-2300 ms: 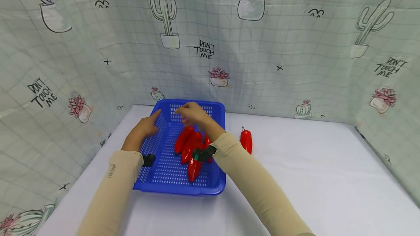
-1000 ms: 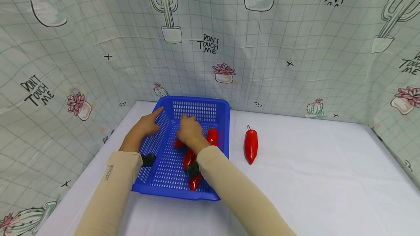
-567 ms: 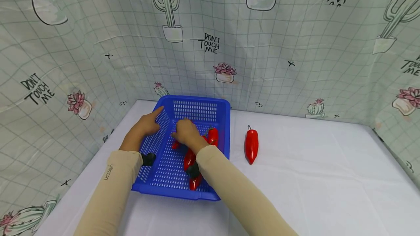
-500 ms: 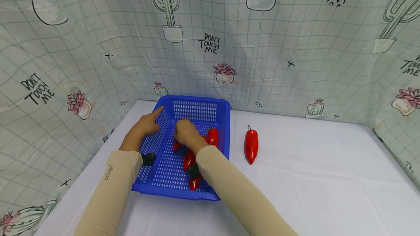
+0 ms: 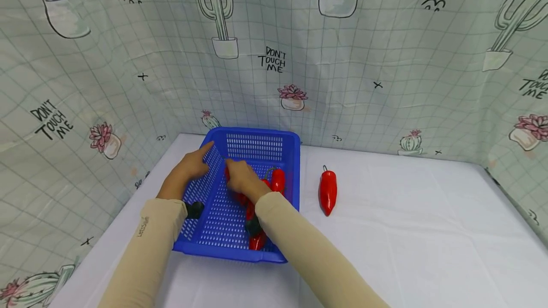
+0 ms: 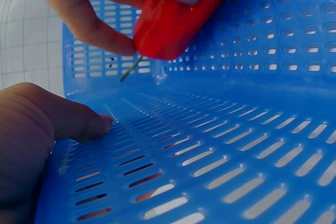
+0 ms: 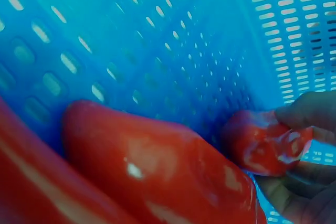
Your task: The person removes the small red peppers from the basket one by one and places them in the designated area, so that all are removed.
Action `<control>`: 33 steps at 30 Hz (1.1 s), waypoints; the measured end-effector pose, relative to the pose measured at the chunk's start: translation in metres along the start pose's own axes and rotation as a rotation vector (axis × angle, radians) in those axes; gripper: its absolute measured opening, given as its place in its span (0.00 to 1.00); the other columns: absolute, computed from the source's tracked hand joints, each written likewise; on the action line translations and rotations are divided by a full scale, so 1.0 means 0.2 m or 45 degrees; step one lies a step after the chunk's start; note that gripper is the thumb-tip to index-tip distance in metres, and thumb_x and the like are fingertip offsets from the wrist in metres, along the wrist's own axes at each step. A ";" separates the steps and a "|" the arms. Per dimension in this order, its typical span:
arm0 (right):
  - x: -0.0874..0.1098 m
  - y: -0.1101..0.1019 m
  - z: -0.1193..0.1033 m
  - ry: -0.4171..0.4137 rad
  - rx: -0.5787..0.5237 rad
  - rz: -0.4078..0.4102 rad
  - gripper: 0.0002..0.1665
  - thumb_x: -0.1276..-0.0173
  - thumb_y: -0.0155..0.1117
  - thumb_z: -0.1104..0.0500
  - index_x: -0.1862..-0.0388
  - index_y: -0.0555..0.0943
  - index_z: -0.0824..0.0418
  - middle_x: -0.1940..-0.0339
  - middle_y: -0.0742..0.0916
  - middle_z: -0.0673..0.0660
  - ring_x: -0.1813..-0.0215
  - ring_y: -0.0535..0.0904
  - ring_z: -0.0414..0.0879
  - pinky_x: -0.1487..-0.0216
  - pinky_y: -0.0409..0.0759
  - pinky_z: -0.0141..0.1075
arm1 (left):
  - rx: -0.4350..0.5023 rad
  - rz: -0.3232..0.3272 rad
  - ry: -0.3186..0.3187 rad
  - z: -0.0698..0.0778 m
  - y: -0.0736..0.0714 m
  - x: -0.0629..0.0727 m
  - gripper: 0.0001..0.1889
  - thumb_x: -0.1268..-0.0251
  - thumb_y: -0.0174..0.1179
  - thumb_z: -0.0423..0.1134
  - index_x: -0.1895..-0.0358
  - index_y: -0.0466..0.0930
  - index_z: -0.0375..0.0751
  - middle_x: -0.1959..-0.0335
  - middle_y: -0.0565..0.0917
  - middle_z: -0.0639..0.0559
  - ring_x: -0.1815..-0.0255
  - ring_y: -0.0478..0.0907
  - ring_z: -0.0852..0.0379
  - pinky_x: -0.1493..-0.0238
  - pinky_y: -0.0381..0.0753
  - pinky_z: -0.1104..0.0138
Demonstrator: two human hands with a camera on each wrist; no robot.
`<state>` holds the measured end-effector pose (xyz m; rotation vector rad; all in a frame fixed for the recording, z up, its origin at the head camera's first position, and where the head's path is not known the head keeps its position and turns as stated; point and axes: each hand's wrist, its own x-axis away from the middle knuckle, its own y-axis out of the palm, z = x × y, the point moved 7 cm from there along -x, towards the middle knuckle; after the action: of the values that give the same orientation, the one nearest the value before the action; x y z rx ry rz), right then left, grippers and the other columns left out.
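Note:
My left hand (image 5: 187, 170) grips the left wall of a blue slotted plastic basket (image 5: 231, 253). Its thumb lies inside, and its fingers show through the slots in the left wrist view. Inside the basket, my right hand (image 5: 243, 177) pinches a red chili pepper (image 6: 173, 22) between thumb and fingers, near the left wall. The pepper's thin green stem (image 6: 131, 69) points down in the left wrist view. More red chili peppers lie in the basket, such as one by the right wall (image 5: 278, 180) and one near the front (image 5: 257, 241); my right hand and wrist hide others partly.
One red chili pepper (image 5: 327, 191) with a looped stem lies on the white tablecloth (image 5: 411, 232), right of the basket. A cloth backdrop (image 5: 171, 84) with cactus drawings hangs behind and to the left of the table.
My right hand came down from the basket's back part among the peppers, then took up one pepper and shifted it a little toward the left wall. My left hand stayed at the wall.

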<state>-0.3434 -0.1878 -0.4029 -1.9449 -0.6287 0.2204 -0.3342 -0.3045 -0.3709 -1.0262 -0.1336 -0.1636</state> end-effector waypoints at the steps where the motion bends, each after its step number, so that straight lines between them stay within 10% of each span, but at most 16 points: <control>1: 0.00 0.00 0.00 -0.005 0.008 -0.004 0.38 0.37 0.68 0.62 0.29 0.68 0.57 0.46 0.84 0.59 0.46 0.82 0.51 0.45 0.82 0.42 | 0.002 0.001 0.002 0.00 0.00 0.00 0.43 0.45 0.47 0.25 0.22 0.45 0.37 0.30 0.62 0.22 0.38 0.71 0.29 0.41 0.75 0.42; 16: 0.02 -0.11 0.01 0.000 -0.336 0.090 0.36 0.45 0.70 0.60 0.34 0.75 0.62 0.47 0.85 0.60 0.53 0.80 0.49 0.58 0.82 0.34 | -0.024 -0.001 0.012 0.02 0.00 0.02 0.41 0.44 0.45 0.25 0.23 0.46 0.34 0.31 0.62 0.22 0.34 0.67 0.27 0.36 0.69 0.40; 26: 0.06 -0.22 0.05 0.111 -0.996 0.113 0.40 0.42 0.68 0.69 0.29 0.70 0.61 0.36 0.78 0.63 0.43 0.79 0.58 0.55 0.86 0.46 | -0.014 -0.020 -0.009 0.02 0.03 0.02 0.41 0.41 0.46 0.25 0.22 0.45 0.36 0.30 0.63 0.23 0.33 0.66 0.27 0.37 0.68 0.39; 33: 0.08 -0.31 0.02 0.037 -1.217 0.021 0.41 0.39 0.66 0.71 0.26 0.66 0.61 0.30 0.73 0.63 0.38 0.76 0.62 0.49 0.83 0.52 | -0.026 -0.009 -0.004 0.02 0.01 0.01 0.42 0.43 0.47 0.25 0.22 0.46 0.36 0.31 0.64 0.23 0.34 0.68 0.27 0.38 0.70 0.40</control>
<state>-0.3515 -0.1560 -0.3476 -2.8562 -0.7767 -0.1370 -0.3312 -0.3002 -0.3707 -1.0468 -0.1386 -0.1699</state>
